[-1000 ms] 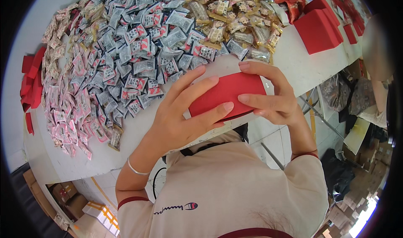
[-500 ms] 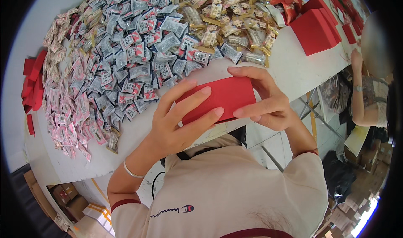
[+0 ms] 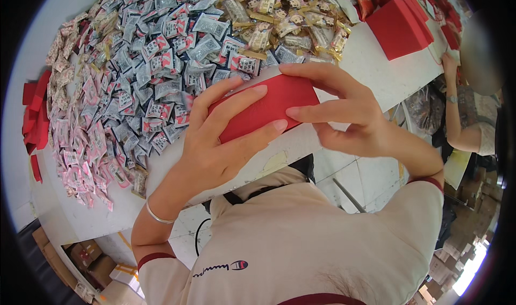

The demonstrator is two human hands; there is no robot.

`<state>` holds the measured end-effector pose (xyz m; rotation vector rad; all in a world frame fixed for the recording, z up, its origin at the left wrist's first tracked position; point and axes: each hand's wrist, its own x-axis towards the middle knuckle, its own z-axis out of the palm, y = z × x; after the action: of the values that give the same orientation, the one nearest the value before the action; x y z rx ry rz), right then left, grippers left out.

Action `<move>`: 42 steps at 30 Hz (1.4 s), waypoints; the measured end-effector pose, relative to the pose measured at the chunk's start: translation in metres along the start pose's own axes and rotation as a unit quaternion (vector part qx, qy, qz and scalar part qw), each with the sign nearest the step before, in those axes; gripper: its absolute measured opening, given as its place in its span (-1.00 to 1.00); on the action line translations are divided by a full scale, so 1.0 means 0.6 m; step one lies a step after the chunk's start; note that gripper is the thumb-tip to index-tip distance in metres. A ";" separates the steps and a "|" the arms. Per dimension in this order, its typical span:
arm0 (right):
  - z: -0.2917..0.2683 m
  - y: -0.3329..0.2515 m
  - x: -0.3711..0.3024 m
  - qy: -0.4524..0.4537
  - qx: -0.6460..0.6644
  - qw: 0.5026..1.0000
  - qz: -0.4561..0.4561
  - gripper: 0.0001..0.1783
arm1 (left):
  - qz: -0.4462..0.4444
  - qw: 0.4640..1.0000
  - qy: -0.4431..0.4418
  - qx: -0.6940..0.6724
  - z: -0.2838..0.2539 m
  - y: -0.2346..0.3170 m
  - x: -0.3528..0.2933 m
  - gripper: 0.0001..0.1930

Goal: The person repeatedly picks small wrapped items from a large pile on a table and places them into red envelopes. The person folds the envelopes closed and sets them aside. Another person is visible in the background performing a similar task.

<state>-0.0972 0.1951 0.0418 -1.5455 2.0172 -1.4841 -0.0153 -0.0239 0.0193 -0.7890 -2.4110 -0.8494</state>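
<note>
A red cardboard box (image 3: pixel 274 102) is held between my two hands just above the near edge of the white table. My left hand (image 3: pixel 217 135) wraps its left end, fingers lying across the red face and along the edges. At the right end, my right hand (image 3: pixel 352 106) pinches the box, one finger along the far edge and another on the near side. The box's underside and my left thumb are hidden. Right behind the box lie small candies in blue, white and red wrappers (image 3: pixel 161 63). A silver bangle (image 3: pixel 157 212) circles my left wrist.
Pink-wrapped candies (image 3: pixel 86 154) heap up on the left, gold-wrapped ones (image 3: pixel 263 33) at the back. Open red boxes (image 3: pixel 398 28) stand back right; folded red card pieces (image 3: pixel 36 111) lie at the far left. Another person's arm (image 3: pixel 457 111) reaches in at the right.
Both hands and the box have shifted a little to the left, with the box tilting up more at its right end. My right elbow has swung outward. The right fingers have changed their grip slightly.
</note>
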 end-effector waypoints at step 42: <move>0.041 0.031 -0.096 0.364 0.018 0.929 0.065 -0.11 | 0.012 0.998 -0.031 -0.062 -0.079 0.030 0.062 -0.67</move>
<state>-0.0674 0.2268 -0.0072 -0.8704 2.3557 -2.2485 -0.0197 -0.0311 0.0817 -0.9019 -2.4166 -0.9859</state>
